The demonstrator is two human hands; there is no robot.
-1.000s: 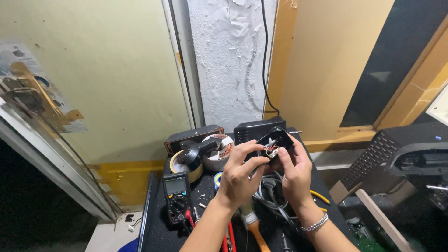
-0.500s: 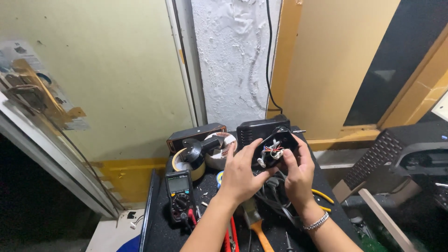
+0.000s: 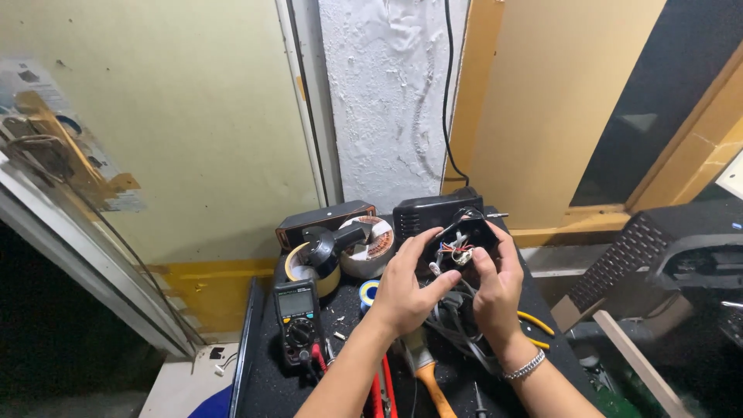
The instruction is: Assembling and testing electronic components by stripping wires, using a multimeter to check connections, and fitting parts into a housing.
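Centre frame: small black open casing (image 3: pixel 464 241) with coloured wires held between both hands | left hand (image 3: pixel 404 288) curled on its left side | right hand (image 3: pixel 499 286) closed on its right edge | multimeter (image 3: pixel 298 321) lower left.

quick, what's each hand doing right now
left hand: closed on the small black open casing.
right hand: closed on the same casing, thumb by its wires.

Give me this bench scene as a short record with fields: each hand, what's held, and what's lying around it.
left hand: grips the left side of the black open casing
right hand: supports its right side, fingers at the coloured wires
casing: held above the black worktop
left of hands: multimeter, tape roll
below hands: orange-handled brush
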